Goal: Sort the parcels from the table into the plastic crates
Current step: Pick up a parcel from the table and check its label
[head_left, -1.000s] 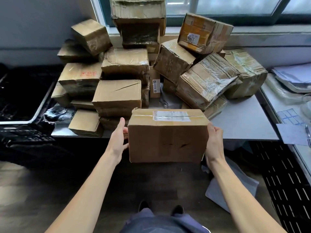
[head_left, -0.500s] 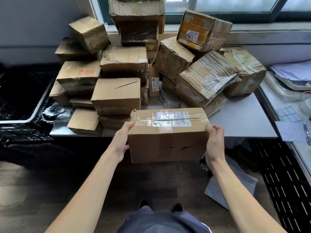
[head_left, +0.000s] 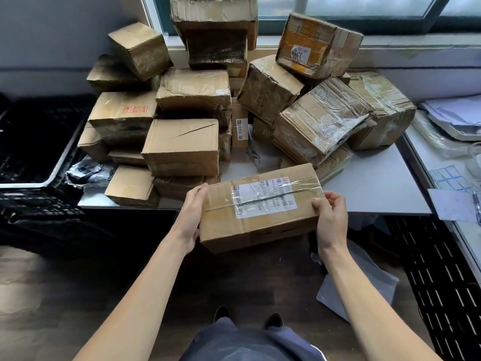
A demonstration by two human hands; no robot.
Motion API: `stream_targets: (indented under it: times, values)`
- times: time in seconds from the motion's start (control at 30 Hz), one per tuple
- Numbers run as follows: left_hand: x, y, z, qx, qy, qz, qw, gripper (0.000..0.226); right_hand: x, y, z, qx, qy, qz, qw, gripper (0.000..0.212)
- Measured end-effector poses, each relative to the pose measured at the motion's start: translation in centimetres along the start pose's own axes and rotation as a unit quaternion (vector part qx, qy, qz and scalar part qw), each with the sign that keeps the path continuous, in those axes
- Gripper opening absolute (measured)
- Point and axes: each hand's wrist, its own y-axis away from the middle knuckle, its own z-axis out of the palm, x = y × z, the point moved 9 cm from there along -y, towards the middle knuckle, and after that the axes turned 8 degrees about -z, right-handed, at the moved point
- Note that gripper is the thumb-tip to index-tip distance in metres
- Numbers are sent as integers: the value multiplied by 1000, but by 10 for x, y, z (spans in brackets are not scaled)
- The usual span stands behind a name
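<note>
The left hand [head_left: 191, 217] and right hand [head_left: 331, 220] are clasping the ends of a parcel [head_left: 256, 225], fingers curled over its edges, holding it aloft at the near edge of the table [head_left: 377, 188]; reading its label [head_left: 265, 198] before choosing a crate [head_left: 39, 182] seems wise

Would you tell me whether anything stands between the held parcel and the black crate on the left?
Nothing visible does. The left hand and right hand hold the parcel before the table edge; the pile lies behind the path to the crate.

window [head_left: 364, 6]: rear | paper stack [head_left: 453, 115]: far right | grey bag [head_left: 364, 287]: on wooden floor [head_left: 78, 295]
</note>
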Motion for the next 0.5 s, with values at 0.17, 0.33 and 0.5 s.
stream_targets:
  times: [0.17, 0.33, 0.5]
  values:
    - [0, 1, 2, 16, -28, 1, 999, 48, 3, 2, 10, -9, -7, 1, 1000, 32]
    - [-6, -6, -1, 14, -23, -8, 1000, 58, 1, 1, 19, -31, 10, -12, 999, 38]
    - [-14, -6, 3, -22, -90, -11, 996, 49, -11, -10, 18, -35, 34, -33, 998, 35]
